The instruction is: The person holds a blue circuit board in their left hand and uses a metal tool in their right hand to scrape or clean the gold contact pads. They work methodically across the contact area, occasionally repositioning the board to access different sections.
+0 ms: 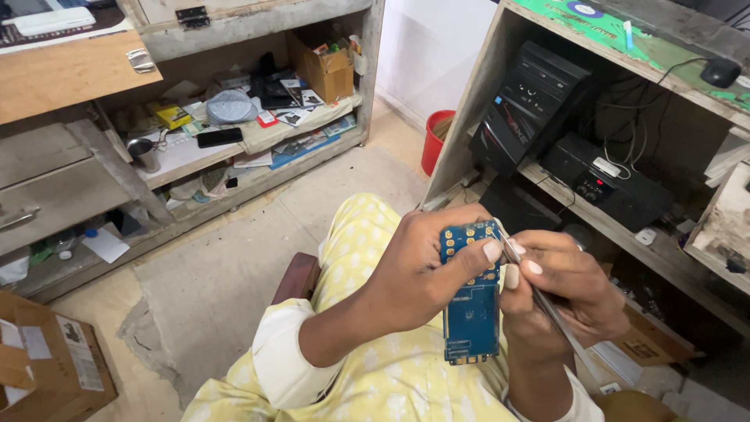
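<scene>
The left hand [422, 270] grasped a blue circuit board [471, 301] above the lap, held upright with its keypad contacts facing the person, fingers wrapped over the upper left edge and the thumb pressed on the upper right face. The right hand [566, 289] was clenched around thin metal tweezers [539, 293], whose tips met the board's upper right edge just beside the left thumb. Judged from this pose, the work called for a steady board: the two hands touched, which braced the tool, and only light pressure at the tips seemed wise, so that they would not skid across the gold contacts. Beyond the knees lay a red bucket [434, 141] on the floor and a black computer tower [531, 105] on a shelf.
</scene>
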